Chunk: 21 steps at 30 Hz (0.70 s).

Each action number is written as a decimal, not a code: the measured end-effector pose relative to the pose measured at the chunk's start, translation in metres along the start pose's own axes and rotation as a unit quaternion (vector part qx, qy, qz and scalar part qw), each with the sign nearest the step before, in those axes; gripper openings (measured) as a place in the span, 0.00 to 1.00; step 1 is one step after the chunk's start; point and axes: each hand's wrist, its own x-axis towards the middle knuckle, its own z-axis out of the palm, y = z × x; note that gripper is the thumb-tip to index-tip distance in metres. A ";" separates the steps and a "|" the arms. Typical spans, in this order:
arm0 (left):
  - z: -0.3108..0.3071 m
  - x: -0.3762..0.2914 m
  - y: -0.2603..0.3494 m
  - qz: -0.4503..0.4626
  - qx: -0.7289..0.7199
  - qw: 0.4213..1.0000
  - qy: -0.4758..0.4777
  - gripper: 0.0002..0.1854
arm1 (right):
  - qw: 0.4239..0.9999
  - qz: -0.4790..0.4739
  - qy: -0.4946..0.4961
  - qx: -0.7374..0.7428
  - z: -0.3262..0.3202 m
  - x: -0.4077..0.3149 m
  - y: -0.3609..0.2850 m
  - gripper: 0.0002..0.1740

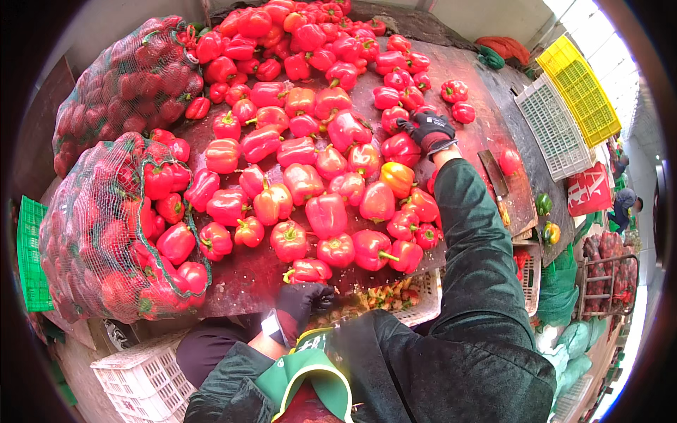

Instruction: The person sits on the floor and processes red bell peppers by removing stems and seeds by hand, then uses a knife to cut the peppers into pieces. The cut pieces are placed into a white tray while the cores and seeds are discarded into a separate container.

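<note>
Many red bell peppers [326, 215] are spread over a worn table [232, 283], heaped at its back. My right hand [431, 128], in a dark glove, reaches out to the peppers at the right of the spread; its fingertips are beside a red pepper [394, 119], and whether they grip it cannot be told. My left hand [307, 302], gloved too, is at the near table edge, just below a red pepper with a green stem [308, 271]; its fingers look curled, their grip unclear. A knife with a broad blade [493, 173] lies right of my right forearm.
Two mesh sacks of peppers, one open [95, 232] and one behind it [127, 79], stand at the left. A crate of scraps [431, 299] sits below the near edge. White [552, 127] and yellow [582, 90] plastic crates are at the right. Beyond them is a person [624, 209].
</note>
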 end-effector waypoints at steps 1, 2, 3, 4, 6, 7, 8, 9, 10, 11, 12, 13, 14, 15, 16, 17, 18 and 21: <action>0.003 -0.002 0.001 -0.070 -0.116 0.991 0.015 0.10 | 0.999 0.020 -0.024 -0.016 0.001 -0.001 0.010 0.41; 0.006 -0.004 0.003 0.003 -0.050 0.999 0.022 0.11 | 0.996 0.032 -0.083 0.013 0.004 0.000 0.021 0.40; 0.008 -0.004 0.005 0.004 -0.033 0.999 0.021 0.11 | 0.989 0.035 -0.135 0.057 0.006 0.001 0.035 0.40; 0.009 -0.004 0.006 -0.002 -0.033 0.999 0.019 0.12 | 0.993 0.009 -0.107 0.046 0.016 -0.005 0.046 0.39; 0.011 -0.004 0.009 -0.063 -0.057 0.996 0.022 0.11 | 0.974 0.004 -0.090 0.207 0.038 -0.018 0.067 0.33; 0.013 -0.003 0.009 -0.071 -0.079 0.994 0.028 0.11 | 0.953 0.018 -0.088 0.290 0.047 -0.024 0.077 0.31; 0.014 -0.003 0.009 -0.097 -0.112 0.988 0.044 0.11 | 0.943 -0.004 -0.062 0.327 0.056 -0.029 0.085 0.30; 0.016 -0.004 0.008 -0.115 -0.161 0.979 0.052 0.11 | 0.934 0.001 -0.047 0.355 0.063 -0.034 0.091 0.29; 0.018 -0.003 0.008 -0.091 -0.149 0.983 0.047 0.12 | 0.924 -0.010 -0.028 0.380 0.067 -0.041 0.098 0.29; 0.019 -0.004 0.006 -0.065 -0.095 0.992 0.043 0.11 | 0.923 0.002 0.041 0.384 0.068 -0.049 0.105 0.27; 0.021 -0.004 0.005 -0.038 -0.056 0.997 0.035 0.11 | 0.917 -0.003 0.114 0.382 0.065 -0.058 0.112 0.26; 0.022 -0.005 0.004 -0.042 -0.034 0.998 0.041 0.11 | 0.906 -0.011 0.187 0.380 0.061 -0.066 0.118 0.25; 0.023 -0.006 0.002 -0.056 -0.109 0.992 0.043 0.12 | 0.901 0.045 0.228 0.365 0.056 -0.080 0.121 0.24; 0.024 -0.007 0.001 -0.041 -0.086 0.995 0.040 0.13 | 0.906 0.102 0.151 0.381 0.049 -0.099 0.127 0.23; 0.026 -0.008 0.000 -0.031 -0.076 0.996 0.037 0.13 | 0.931 0.100 0.143 0.320 0.045 -0.115 0.125 0.22; 0.028 -0.010 -0.002 -0.028 -0.080 0.996 0.034 0.13 | 0.949 0.096 0.134 0.268 0.040 -0.132 0.123 0.21; 0.028 -0.011 -0.003 0.003 0.009 1.000 0.017 0.14 | 0.931 0.047 0.190 0.307 0.040 -0.151 0.114 0.19; 0.036 -0.011 -0.010 -0.015 -0.101 0.993 0.059 0.11 | 0.898 -0.089 0.367 0.228 0.036 -0.186 0.073 0.15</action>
